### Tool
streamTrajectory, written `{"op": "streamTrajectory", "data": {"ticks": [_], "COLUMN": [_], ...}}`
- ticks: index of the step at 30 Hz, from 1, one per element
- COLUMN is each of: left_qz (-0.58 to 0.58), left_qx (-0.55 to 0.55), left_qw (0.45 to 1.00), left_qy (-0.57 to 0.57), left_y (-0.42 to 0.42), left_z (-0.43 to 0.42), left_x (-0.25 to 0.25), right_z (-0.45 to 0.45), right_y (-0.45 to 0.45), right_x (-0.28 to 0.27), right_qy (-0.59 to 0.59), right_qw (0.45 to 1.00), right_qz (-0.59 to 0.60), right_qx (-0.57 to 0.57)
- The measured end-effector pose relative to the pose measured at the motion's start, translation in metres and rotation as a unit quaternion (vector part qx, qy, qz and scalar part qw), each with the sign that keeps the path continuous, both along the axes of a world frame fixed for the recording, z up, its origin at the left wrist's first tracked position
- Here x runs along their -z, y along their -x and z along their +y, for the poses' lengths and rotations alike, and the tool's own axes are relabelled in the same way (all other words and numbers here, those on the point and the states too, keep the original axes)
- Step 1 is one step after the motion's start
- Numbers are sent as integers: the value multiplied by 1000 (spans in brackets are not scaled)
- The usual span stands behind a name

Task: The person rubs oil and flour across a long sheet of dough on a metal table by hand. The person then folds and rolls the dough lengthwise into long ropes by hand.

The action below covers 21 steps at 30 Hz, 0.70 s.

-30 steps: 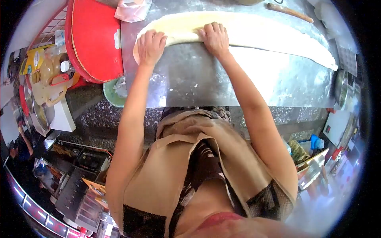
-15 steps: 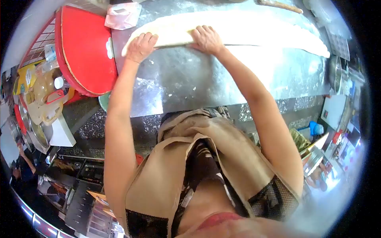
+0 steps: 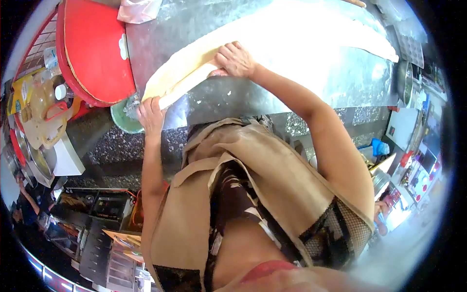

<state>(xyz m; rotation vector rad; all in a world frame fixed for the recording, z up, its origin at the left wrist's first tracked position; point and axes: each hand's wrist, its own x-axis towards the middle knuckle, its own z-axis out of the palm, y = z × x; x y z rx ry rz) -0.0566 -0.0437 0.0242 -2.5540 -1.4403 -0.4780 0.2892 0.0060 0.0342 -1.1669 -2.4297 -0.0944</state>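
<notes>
A long pale sheet of dough stretches across the metal work surface, its near edge folded over. My left hand is closed on the dough's left end, at the front left edge of the surface. My right hand grips the folded near edge further right, fingers curled over it. Between the hands the dough runs in a slanting strip. Glare washes out the dough's right part.
A red lid-like board stands at the left, with a green bowl below it. A plastic bag lies at the back left. A wooden rod is at the far edge. People's arms show at both far sides.
My left hand has pulled the dough's left end toward me and down to the front edge. My right hand has shifted slightly left and nearer. The view has moved too.
</notes>
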Motion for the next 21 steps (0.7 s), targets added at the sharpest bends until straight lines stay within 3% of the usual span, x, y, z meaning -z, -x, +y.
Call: {"op": "streamTrajectory", "data": {"ticks": [2,4,7,10,13,15,16,17,18,20,21], "left_qz": [4,95,139,182,156,20,0,38,-3,-8,-9], "left_qx": [7,-5,-60,-71,-77,-152,-112,-124,-102,-106,-101], "left_qw": [1000,995,984,967,971,973,966,967,974,993,994], "left_qy": [8,43,92,160,166,174,233,220,201,53,52], "left_y": [13,37,79,115,62,-7,-38,-77,-103,-119,-120], "left_z": [0,-3,-12,-22,-19,-19,-15,-14,-9,-1,1], "left_x": [10,20,-7,19,-11,-44,-38,-35,-20,20,18], "right_z": [1,1,16,20,13,11,10,10,7,4,-6], "right_y": [1,4,34,62,63,66,67,66,60,47,25], "right_x": [7,8,7,16,15,19,20,18,17,12,-7], "right_qy": [17,43,137,147,125,123,125,141,136,127,129], "right_qw": [1000,998,989,986,990,991,990,989,990,990,990], "right_qz": [-8,-17,16,38,65,59,56,45,44,50,45], "right_qx": [19,40,-45,-65,-20,-1,8,5,12,-29,-39]}}
